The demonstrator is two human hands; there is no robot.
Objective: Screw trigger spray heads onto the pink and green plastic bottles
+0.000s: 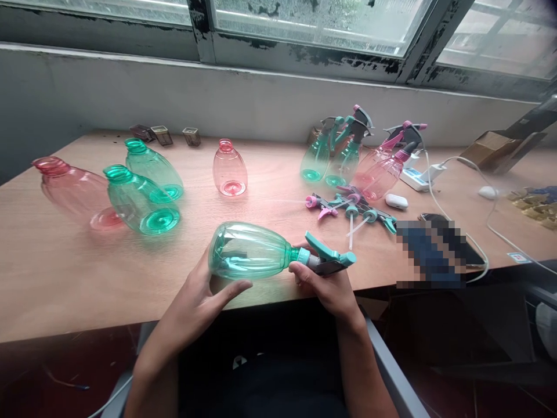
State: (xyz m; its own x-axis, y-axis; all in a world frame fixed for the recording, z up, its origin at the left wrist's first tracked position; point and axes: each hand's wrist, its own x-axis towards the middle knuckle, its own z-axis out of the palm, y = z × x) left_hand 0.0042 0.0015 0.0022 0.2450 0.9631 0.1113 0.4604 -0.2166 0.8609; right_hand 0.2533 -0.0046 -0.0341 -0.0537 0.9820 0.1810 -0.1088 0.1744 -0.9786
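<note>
A clear green spray bottle (pixel 248 251) lies sideways just above the near table edge. My left hand (pixel 204 299) cups its body from below, thumb along the underside. My right hand (pixel 324 284) is closed around the teal and grey trigger head (pixel 328 259) fitted at the bottle's neck. Loose trigger heads (pixel 350 208) with dip tubes lie on the wooden table (pixel 52 267) just beyond.
Two green bottles (pixel 143 194) and a pink one (pixel 76 191) without heads lie at the left; another pink bottle (pixel 229 168) stands upright in the middle. Several assembled spray bottles (pixel 357 154) cluster at the back right, near a power strip (pixel 418 179), cables, an earbud case (pixel 396 201) and a phone.
</note>
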